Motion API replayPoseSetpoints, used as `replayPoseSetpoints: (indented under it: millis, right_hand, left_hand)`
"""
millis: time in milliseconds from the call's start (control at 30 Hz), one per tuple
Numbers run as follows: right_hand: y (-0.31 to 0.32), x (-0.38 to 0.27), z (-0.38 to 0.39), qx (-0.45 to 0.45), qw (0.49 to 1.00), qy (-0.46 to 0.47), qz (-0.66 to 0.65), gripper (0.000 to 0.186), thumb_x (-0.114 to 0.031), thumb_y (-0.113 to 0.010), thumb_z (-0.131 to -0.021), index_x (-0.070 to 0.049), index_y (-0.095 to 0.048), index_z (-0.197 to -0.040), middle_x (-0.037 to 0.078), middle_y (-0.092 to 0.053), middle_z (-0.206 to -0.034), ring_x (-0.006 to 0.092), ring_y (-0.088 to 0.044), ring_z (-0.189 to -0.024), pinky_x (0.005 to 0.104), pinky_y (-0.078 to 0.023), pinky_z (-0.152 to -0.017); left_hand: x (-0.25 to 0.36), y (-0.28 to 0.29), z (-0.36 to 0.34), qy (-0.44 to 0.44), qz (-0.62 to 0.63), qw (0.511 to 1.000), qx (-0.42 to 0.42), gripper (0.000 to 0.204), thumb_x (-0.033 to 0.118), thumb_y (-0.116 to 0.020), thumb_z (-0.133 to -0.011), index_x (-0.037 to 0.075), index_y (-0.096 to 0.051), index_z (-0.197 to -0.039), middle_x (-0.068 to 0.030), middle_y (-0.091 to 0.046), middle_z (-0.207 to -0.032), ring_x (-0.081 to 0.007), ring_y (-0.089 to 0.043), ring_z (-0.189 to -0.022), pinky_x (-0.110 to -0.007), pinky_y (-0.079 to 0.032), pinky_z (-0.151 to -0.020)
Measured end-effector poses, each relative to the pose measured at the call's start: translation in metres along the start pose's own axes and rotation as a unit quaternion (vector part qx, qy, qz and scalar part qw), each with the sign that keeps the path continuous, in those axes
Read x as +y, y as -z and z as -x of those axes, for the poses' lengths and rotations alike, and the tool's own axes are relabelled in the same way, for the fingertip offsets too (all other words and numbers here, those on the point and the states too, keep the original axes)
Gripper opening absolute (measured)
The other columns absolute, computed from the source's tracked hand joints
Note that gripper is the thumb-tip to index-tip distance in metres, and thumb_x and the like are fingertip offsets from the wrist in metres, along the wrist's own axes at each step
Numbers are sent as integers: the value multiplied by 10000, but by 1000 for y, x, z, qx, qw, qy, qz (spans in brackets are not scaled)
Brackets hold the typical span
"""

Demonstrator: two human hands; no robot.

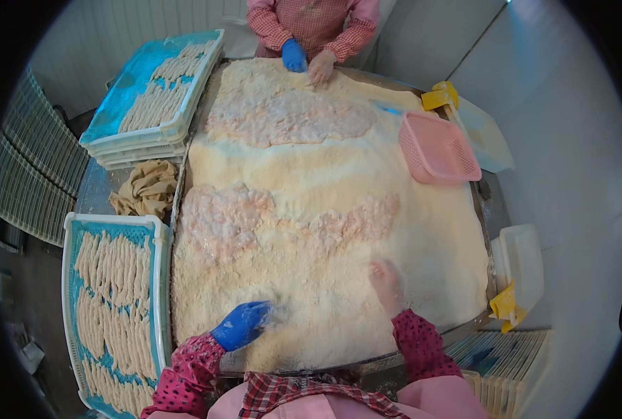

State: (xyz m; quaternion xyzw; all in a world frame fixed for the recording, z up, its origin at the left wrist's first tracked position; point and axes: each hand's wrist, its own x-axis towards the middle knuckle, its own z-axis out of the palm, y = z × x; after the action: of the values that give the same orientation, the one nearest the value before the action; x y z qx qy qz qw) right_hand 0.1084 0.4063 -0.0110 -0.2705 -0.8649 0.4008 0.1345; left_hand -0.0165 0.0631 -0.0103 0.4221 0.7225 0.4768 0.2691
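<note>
My left hand, in a blue glove, is low over the flour-covered table near its front edge. Its fingers are drawn together, and something pale and blurred at their tips cannot be made out. My right hand, in what looks like a thin clear glove, hovers over the flour to the right, its fingers smeared by motion. Beyond my hands lie two piles of wet pinkish raw meat pieces, a left pile and a right pile, partly dusted with flour.
At the left stands a white-rimmed tray with rows of floured strips; stacked trays and a crumpled cloth lie farther back. A pink basket sits at right. Across the table, a co-worker's hands work beside more meat.
</note>
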Motion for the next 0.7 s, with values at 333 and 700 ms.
replayPoseSetpoints:
  millis: [333, 700]
  right_hand:
    - [-77, -37, -134, 82, 967, 70, 230, 134, -116, -632, -730, -44, -581, -830, 136, -618, -789, 305, -603, -721, 389, -487, -665]
    - [-23, -63, 27, -273, 960, 35, 47, 207, -101, -599, -762, -80, -619, -968, 87, -608, -879, 227, -607, -759, 334, -478, -684]
  left_hand:
    - [14, -63, -9, 49, -276, 946, 163, 487, 320, -615, -773, 45, -536, -1167, -171, -556, -1156, -334, -549, -986, -414, -443, -850]
    - [-3, -34, -5, 115, -354, 923, 99, 335, 216, -606, -763, 109, -592, -1080, -113, -602, -1016, -307, -559, -948, -394, -449, -788]
